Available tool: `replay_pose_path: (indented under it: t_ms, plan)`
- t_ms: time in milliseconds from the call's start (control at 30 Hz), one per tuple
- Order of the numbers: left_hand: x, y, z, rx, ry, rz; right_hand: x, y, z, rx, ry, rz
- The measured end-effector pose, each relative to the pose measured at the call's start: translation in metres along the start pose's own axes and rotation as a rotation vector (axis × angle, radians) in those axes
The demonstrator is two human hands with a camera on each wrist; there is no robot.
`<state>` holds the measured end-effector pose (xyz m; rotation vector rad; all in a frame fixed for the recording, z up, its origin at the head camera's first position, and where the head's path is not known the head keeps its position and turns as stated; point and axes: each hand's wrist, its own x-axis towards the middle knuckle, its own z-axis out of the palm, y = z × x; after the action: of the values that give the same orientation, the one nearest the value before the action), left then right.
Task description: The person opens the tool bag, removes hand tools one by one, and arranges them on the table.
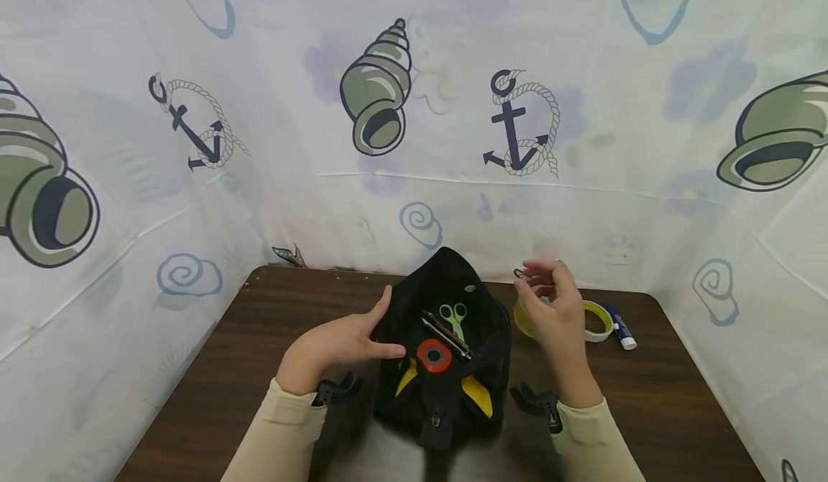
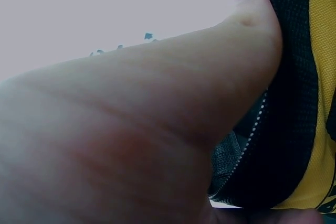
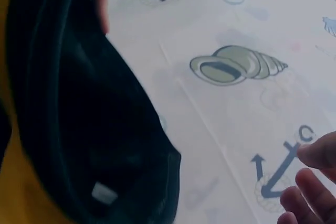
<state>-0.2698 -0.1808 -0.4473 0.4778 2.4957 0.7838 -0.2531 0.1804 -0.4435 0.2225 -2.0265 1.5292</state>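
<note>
A black zip bag [image 1: 498,338] with yellow patches stands unzipped in the middle of the table, mouth up. Green-handled scissors [image 1: 454,318] and a slim dark and silver tool [image 1: 446,335] lie inside it, above a red disc [image 1: 433,356] with a grey centre. My left hand [image 1: 336,342] holds the bag's left side, thumb at the front and fingers toward the back. To the right of the bag, my right hand [image 1: 553,309] is raised with loosely bent fingers; the right wrist view shows nothing between them. A small dark-rimmed shape [image 1: 520,274] appears beside its fingertips.
Behind and right of my right hand lie a yellowish roll of tape [image 1: 522,322], a white roll with a yellow core [image 1: 610,331] and a blue glue stick [image 1: 621,326]. A printed white cloth wall [image 1: 453,216] closes off the brown table's [image 1: 259,367] back and sides.
</note>
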Motion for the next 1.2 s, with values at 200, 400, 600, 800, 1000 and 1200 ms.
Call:
replay_pose_path:
  t_ms: [200, 400, 600, 800, 1000, 1200]
  plan:
    - [-0.001, -0.001, -0.001, -0.005, -0.004, -0.002, 0.0, -0.011, 0.015, -0.034, -0.146, 0.045]
    - [0.0, -0.002, 0.0, -0.017, -0.01, -0.012, 0.003, -0.022, 0.027, -0.057, -0.491, 0.094]
    - [0.0, -0.001, 0.001, -0.021, -0.01, -0.009, 0.004, -0.033, 0.045, -0.104, -0.619, 0.111]
    - [-0.001, 0.0, -0.001, -0.022, -0.008, -0.009, 0.019, -0.039, 0.064, -0.245, -0.812, 0.169]
    - [-0.001, -0.001, -0.001, -0.028, -0.016, -0.009, 0.032, -0.03, 0.09, -0.502, -0.999, 0.22]
    - [0.0, -0.002, -0.001, -0.025, -0.015, 0.002, 0.036, -0.004, 0.114, -0.562, -1.093, 0.243]
